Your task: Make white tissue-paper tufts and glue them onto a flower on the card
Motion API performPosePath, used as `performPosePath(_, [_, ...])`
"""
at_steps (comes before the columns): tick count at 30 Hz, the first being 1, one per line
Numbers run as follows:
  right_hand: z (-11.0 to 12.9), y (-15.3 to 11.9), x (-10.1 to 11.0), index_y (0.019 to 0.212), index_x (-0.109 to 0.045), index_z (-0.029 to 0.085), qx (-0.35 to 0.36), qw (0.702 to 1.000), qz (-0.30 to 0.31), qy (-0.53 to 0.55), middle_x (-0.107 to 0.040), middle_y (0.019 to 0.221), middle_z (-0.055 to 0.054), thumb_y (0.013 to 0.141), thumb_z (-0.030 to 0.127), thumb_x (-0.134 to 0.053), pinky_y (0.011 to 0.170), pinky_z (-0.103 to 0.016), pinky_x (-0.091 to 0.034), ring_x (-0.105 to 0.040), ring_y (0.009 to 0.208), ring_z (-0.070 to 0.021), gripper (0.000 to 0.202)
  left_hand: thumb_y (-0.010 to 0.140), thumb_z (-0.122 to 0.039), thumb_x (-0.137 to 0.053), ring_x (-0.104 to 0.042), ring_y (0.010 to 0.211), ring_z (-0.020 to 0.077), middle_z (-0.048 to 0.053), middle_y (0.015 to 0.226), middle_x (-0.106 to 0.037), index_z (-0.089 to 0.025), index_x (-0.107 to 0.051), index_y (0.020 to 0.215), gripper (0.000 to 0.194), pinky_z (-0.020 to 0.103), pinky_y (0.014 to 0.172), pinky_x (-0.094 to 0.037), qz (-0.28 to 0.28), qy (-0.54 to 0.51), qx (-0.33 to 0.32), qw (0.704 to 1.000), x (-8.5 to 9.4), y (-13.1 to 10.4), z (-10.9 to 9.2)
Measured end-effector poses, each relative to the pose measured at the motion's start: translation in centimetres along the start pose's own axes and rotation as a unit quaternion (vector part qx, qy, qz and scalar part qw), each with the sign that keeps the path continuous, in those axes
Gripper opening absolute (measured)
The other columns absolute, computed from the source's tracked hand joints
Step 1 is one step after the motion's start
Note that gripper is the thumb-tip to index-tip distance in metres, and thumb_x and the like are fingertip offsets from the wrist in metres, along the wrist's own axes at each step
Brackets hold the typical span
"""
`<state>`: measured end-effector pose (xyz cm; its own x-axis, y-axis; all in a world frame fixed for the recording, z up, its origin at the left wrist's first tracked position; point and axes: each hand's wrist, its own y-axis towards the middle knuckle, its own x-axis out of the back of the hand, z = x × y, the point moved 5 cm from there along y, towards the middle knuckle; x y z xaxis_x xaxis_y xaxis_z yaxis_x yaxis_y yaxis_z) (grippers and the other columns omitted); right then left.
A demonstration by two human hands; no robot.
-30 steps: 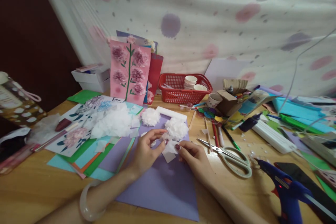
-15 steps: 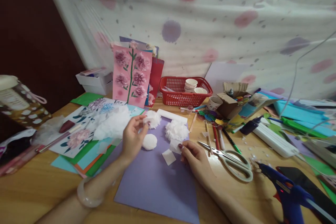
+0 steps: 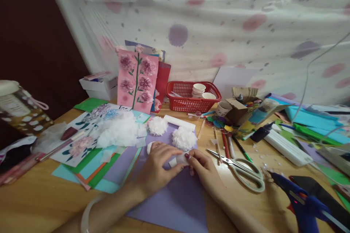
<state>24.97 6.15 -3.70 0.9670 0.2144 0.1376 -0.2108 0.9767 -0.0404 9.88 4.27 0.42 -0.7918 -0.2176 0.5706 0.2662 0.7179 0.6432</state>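
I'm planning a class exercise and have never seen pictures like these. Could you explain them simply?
There is no machine: a person works with two bare hands, and one head-worn camera, looking forward and down, takes every picture. The right hand pinches a thin white piece; the left hand is close beside it, but whether it grips too is unclear. Below lies a purple sheet with fluffy white flowers on it. To its right are scissors and a blue glue gun; a red basket stands behind.

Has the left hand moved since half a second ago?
Yes: judged against the red basket, the left hand has moved rightward and nearer the person, ending close beside the right hand.
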Motion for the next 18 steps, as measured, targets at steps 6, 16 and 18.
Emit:
performPosePath(6, [-0.2, 0.0, -0.3, 0.066, -0.06, 0.016, -0.003, 0.997, 0.038, 0.073, -0.047, 0.048, 0.004, 0.086, 0.048, -0.055, 0.05, -0.023, -0.032, -0.042, 0.047, -0.0094, 0.039, 0.08, -0.018, -0.069, -0.067, 0.087, 0.0197, 0.005, 0.091, -0.075, -0.019, -0.068, 0.102, 0.022, 0.032, 0.08, -0.051, 0.016, -0.067, 0.052, 0.996, -0.7, -0.9, 0.0])
performPosePath(16, [0.2, -0.4, -0.6, 0.088, -0.071, 0.016, -0.001, 0.994, 0.076, 0.084, -0.057, 0.064, -0.001, 0.089, 0.044, -0.053, 0.05, -0.023, -0.034, -0.046, 0.053, -0.0113, 0.034, 0.082, -0.022, -0.059, -0.072, 0.078, 0.0161, 0.0, 0.079, -0.072, -0.02, -0.061, 0.081, 0.003, 0.023, 0.072, -0.055, 0.027, -0.217, 0.281, 0.934, -0.5, -0.6, 2.2])
performPosePath(18, [0.4, -0.4, -0.5, 0.086, -0.071, 0.016, -0.006, 0.995, 0.067, 0.071, -0.055, 0.06, 0.0, 0.087, 0.046, -0.055, 0.05, -0.023, -0.033, -0.045, 0.051, -0.0111, 0.034, 0.081, -0.022, -0.06, -0.072, 0.077, 0.0165, 0.0, 0.077, -0.071, -0.02, -0.059, 0.079, 0.003, 0.024, 0.071, -0.055, 0.027, -0.218, 0.282, 0.934, -0.5, -0.6, 2.2])
